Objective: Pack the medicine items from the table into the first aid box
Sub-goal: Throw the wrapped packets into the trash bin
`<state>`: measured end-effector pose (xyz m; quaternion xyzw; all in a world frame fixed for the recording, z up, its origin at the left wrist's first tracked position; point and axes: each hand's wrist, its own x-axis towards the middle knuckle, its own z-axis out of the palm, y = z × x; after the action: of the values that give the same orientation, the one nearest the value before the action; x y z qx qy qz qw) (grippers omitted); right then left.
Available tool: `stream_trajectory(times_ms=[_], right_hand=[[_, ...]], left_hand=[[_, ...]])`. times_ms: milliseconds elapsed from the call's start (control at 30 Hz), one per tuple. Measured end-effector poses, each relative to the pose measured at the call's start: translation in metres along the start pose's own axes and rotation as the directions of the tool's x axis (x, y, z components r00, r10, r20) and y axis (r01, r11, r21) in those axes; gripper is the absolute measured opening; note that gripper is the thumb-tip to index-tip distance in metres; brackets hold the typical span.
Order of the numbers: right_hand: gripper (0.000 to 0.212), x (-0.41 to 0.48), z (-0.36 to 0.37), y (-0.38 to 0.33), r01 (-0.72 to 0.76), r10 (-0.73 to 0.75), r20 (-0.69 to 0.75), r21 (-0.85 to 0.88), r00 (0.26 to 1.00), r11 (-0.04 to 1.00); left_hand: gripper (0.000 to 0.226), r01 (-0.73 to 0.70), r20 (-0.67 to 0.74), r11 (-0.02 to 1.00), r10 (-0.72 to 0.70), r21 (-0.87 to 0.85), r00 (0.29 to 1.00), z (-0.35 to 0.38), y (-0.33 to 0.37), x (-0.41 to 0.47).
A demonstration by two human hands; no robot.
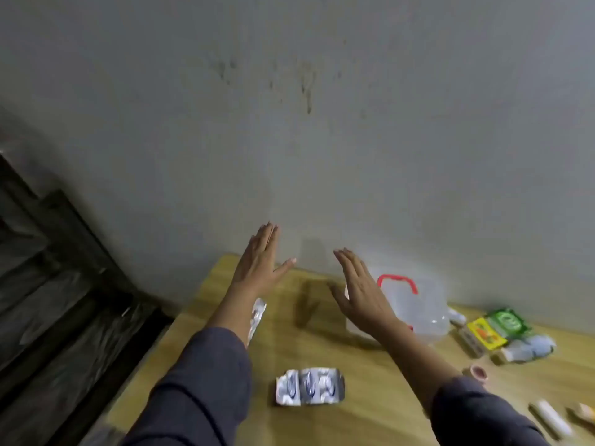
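Nothing is packed yet, by the look of it: both hands hover flat above the wooden surface [322,342], fingers spread and holding nothing, the left hand [262,262] at about 10 o'clock from the frame's centre of the table, the right hand [360,291] just in front of the first aid box [418,310]. That clear box with its red handle sits at 1 o'clock near the wall, lid seemingly closed, so the next move probably calls for opening it before anything goes in. A foil blister pack [309,386] lies at 6 o'clock, nearest the person; another foil strip [257,317] is half hidden behind the left forearm. At 3 o'clock a cluster of small packets, green [507,323] and yellow [486,333], is blurred, its labels unreadable. A white tube [550,416] at 4 o'clock is cut by the frame edge.
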<state>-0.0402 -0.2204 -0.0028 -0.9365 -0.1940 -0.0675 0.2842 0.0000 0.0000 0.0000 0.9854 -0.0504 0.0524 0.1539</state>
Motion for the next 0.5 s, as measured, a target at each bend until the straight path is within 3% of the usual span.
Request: stream_trajectory(times_ms=[133,200,267,367,500], right_hand=[[0.063,-0.038,0.062,0.014,-0.018,0.011,0.168,0.046,0.986,0.999],[0.074,-0.058,0.091,0.024,0.006,-0.015,0.261,0.032,0.965,0.999],[0.088,-0.072,0.111,0.034,0.038,-0.041,0.337,0.016,0.941,0.999],[0.092,-0.086,0.135,0.046,0.033,-0.032,0.43,0.005,0.902,0.999],[0.097,-0.096,0.155,0.051,0.053,-0.039,0.454,-0.018,0.89,0.998]], left_hand=[[0.081,0.132,0.136,0.991,-0.128,-0.021,0.983,0.052,-0.04,-0.039],[0.081,0.188,0.185,0.981,-0.178,-0.042,0.967,0.079,-0.057,-0.058],[0.08,0.22,0.199,0.974,-0.206,-0.049,0.958,0.101,-0.07,-0.071],[0.078,0.315,0.2,0.947,-0.296,-0.068,0.934,0.126,-0.082,-0.083],[0.065,0.422,0.207,0.902,-0.397,-0.095,0.894,0.146,-0.093,-0.087]])
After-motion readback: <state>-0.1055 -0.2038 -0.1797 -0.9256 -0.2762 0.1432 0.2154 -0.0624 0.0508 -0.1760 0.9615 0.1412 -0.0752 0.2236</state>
